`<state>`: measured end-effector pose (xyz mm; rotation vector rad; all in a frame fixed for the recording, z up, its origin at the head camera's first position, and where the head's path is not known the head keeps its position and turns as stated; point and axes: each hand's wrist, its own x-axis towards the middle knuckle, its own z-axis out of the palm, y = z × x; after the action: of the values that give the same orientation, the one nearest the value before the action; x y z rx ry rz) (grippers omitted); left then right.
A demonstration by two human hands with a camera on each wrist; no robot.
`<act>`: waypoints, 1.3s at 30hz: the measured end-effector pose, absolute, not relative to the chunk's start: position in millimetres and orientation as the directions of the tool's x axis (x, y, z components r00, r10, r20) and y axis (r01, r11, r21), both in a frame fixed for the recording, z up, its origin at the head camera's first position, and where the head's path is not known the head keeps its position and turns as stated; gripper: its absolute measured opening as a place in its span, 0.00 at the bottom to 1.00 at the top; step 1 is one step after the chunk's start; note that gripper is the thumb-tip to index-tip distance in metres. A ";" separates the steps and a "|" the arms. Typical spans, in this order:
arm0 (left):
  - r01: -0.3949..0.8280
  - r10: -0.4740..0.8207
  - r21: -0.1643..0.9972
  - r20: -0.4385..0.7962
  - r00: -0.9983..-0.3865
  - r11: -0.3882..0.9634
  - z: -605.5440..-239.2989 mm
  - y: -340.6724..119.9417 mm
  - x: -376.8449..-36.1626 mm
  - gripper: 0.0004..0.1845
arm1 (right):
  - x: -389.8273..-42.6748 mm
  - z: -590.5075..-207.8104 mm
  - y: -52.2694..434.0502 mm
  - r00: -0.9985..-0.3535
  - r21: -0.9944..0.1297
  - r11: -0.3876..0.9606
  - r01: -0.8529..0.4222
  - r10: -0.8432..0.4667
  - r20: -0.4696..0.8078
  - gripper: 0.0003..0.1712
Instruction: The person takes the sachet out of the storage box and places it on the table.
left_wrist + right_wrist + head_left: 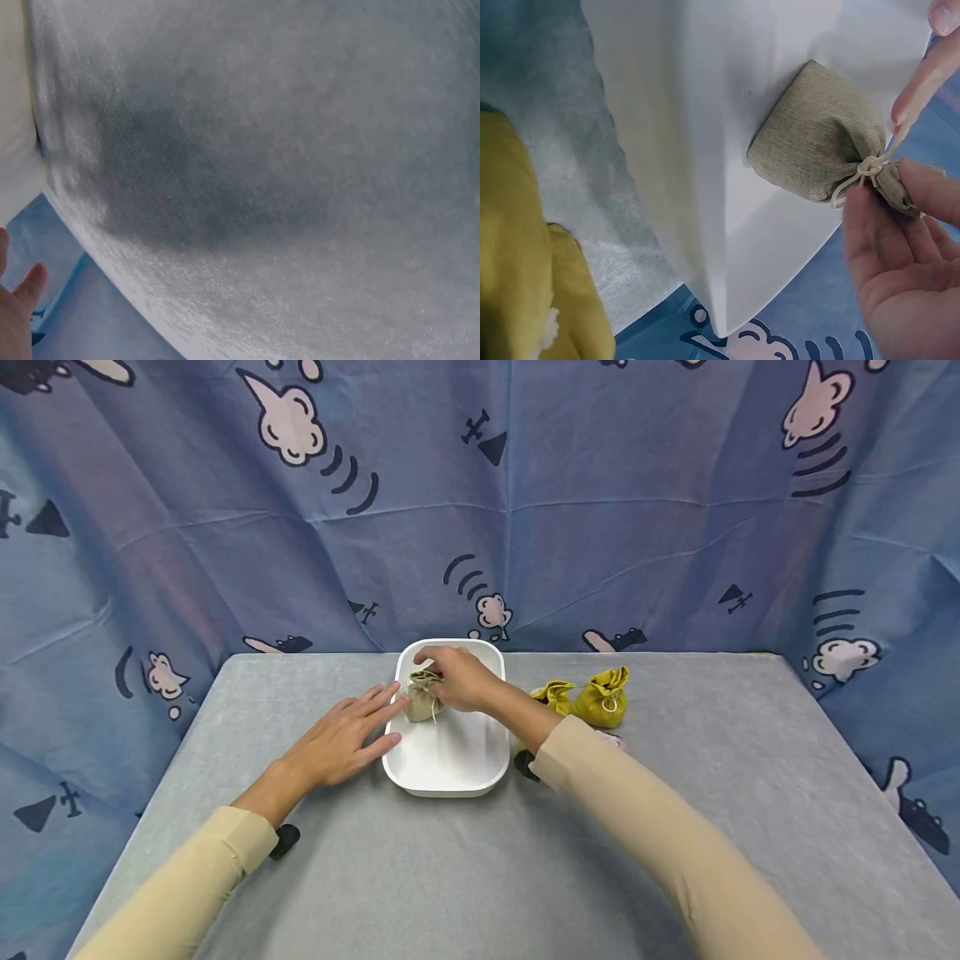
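A small beige drawstring pouch [422, 703] is inside the white tray [450, 764], toward its left side. My right hand [467, 681] pinches the gathered neck of the pouch between thumb and fingers; the right wrist view shows the tied cord [870, 166] beside the fingertips. My left hand [337, 742] reaches over the tray's left rim with fingers spread and fairly straight. One left finger [926, 82] comes close to the cord in the right wrist view; whether it touches is unclear. The left wrist view catches only part of a hand [19, 315] at its edge.
Right of the tray, two mustard-yellow drawstring pouches [603, 700] stand on the grey table [450, 877]. A pinkish item [611, 740] lies near them, partly hidden by my right sleeve [645, 818]. A blue patterned curtain [600, 527] hangs behind the table.
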<state>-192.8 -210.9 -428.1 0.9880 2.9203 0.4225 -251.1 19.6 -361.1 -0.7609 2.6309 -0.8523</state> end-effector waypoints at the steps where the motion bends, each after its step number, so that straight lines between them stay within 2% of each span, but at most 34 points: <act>1: 0.593 0.601 0.263 0.060 -0.797 0.761 -428.0 -210.4 -192.9 0.33 | -250.9 -361.1 20.2 -0.830 -0.615 0.688 -0.385 -0.549 -0.094 0.25; 12: 0.591 0.599 0.260 0.056 -0.799 0.764 -425.8 -208.0 -192.3 0.33 | -247.3 -361.4 25.9 -0.851 -0.642 0.672 -0.370 -0.522 -0.055 0.19; 24: 0.594 0.599 0.257 0.067 -0.798 0.762 -425.4 -205.9 -192.8 0.32 | -234.3 -344.0 43.9 -0.828 -0.581 0.653 -0.486 -0.557 0.066 0.18; 39: 0.590 0.599 0.266 0.055 -0.798 0.762 -427.8 -206.2 -191.9 0.33 | -218.9 -309.9 84.7 -0.796 -0.615 0.552 -0.563 -0.562 0.224 0.17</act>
<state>-191.9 -206.2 -427.8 0.9855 2.9176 0.4230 -218.9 84.7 -309.9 -1.0026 2.7690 -1.0979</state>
